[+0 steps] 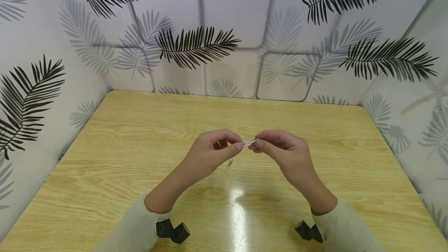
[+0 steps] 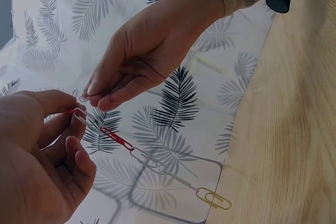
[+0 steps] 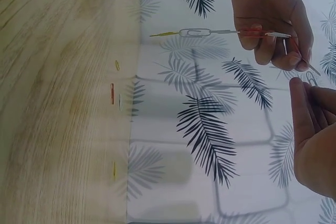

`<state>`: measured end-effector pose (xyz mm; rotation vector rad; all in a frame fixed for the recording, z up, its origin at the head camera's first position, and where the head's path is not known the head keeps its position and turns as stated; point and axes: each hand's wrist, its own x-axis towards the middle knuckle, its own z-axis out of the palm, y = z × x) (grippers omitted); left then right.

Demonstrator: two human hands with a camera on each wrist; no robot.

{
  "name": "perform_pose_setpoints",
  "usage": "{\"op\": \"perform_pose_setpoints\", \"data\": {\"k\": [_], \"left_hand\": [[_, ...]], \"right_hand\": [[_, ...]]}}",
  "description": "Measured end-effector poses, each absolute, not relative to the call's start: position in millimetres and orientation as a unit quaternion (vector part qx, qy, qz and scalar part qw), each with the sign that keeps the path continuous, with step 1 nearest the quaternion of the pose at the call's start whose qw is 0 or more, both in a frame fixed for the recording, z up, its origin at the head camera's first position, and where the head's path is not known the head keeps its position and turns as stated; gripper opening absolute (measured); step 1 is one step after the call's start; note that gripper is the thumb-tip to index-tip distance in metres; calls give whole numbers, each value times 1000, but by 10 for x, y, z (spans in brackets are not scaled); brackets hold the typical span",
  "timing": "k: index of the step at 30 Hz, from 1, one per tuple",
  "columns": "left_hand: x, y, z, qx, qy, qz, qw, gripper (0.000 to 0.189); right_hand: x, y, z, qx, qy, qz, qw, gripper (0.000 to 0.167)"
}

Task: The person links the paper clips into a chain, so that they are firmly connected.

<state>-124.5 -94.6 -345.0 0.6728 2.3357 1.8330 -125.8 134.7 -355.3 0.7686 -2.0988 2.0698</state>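
Note:
Between finger and thumb, my left hand [image 1: 210, 153] pinches one end of a paper clip chain. In the left wrist view the chain hangs from those fingers: a white clip [image 2: 85, 117], a red clip [image 2: 116, 138], white clips [image 2: 147, 160], then a yellow clip [image 2: 213, 199] at the free end. Another red clip [image 3: 297, 51] shows at the left fingertips in the right wrist view. My right hand [image 1: 288, 153] pinches a white paper clip [image 3: 312, 78] close against the left fingertips. Fingers partly cover that clip, so whether it is linked to the chain I cannot tell.
Loose clips lie on the wooden table [image 1: 140, 135]: a red one [image 3: 112, 94], a white one [image 3: 120, 102] and yellow ones [image 3: 114, 170]. A leaf-patterned wall covering [image 1: 227, 61] stands behind the table and at its sides.

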Motion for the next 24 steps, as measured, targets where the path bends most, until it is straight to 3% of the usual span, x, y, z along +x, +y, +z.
{"op": "perform_pose_setpoints", "data": {"k": [9, 15, 24], "left_hand": [[-1239, -923, -3471, 205, 772, 600, 49, 9], [-1238, -912, -3480, 200, 773, 600, 48, 9], [-1255, -900, -3500, 207, 770, 601, 48, 8]], "right_hand": [[-1213, 1301, -3568, 211, -768, 600, 66, 10], [-1221, 1256, -3613, 246, -803, 519, 158, 5], [-1241, 1233, -3638, 326, -788, 453, 258, 19]]}}
